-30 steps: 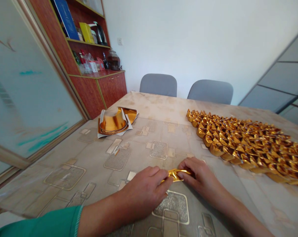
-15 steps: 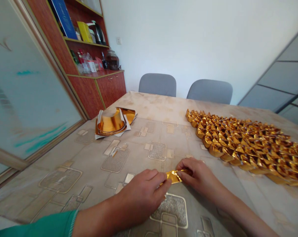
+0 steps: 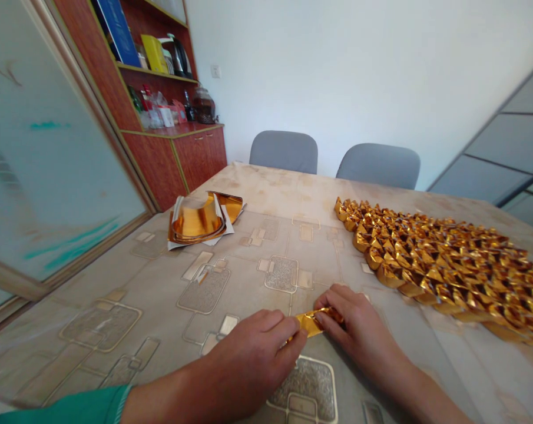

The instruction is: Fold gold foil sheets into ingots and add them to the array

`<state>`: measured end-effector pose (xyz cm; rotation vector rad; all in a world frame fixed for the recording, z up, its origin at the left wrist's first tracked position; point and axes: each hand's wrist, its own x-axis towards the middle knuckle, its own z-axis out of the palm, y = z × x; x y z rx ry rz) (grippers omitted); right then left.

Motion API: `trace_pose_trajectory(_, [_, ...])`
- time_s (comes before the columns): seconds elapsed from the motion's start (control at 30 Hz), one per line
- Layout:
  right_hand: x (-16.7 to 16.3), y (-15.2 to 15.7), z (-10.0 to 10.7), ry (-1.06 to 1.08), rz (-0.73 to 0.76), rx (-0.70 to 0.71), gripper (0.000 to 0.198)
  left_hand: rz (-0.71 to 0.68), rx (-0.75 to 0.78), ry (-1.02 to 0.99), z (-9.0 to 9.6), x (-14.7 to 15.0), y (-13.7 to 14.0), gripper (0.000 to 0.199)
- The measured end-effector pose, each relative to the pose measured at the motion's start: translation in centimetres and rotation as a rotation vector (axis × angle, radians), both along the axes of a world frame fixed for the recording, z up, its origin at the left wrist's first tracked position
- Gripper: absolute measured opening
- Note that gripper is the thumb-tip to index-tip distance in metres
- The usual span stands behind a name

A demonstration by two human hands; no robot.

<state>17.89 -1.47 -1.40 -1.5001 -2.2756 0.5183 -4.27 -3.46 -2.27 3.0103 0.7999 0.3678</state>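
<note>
Between my two hands is a folded strip of shiny gold foil paper (image 3: 309, 325), held just above or on the tablecloth; I cannot tell which. My left hand (image 3: 266, 347) pinches its left end, the fingers curled over it. At the other end my right hand (image 3: 348, 318) grips the strip with thumb and fingers, partly covering it. To the right lie rows of many folded gold paper ingots (image 3: 452, 265), packed close together. Farther off on the left rests a curled stack of gold foil sheets (image 3: 198, 221) with white edges.
A patterned cloth covers the table (image 3: 248, 277). Behind it stand two grey chairs, a left chair (image 3: 284, 152) and a right chair (image 3: 378, 166), against the wall. A red-brown cabinet (image 3: 195, 156) with bottles and jars is at back left, beside a frosted glass door (image 3: 49, 147).
The gold strip and both hands sit slightly lower in view. My right fingers have shifted a little on the strip, which both hands keep holding. The camera view has moved slightly.
</note>
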Motion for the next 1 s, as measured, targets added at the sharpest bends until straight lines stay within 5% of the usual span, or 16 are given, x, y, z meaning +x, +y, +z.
trace_pose_trajectory(0.4, [-0.5,0.0,-0.2,-0.107,-0.005,0.074,0.01,-0.008,-0.027,0.031,0.2,0.0,0.0,0.027])
trace_pose_trajectory(0.77, [-0.4,-0.2,-0.6,-0.196,-0.071,0.313,0.015,-0.018,-0.003,0.025,0.4,0.1,0.3,0.034])
trace_pose_trajectory(1.0, [-0.8,0.0,-1.2,-0.217,0.033,0.228,0.011,-0.013,0.007,0.064,0.7,0.2,0.5,0.03])
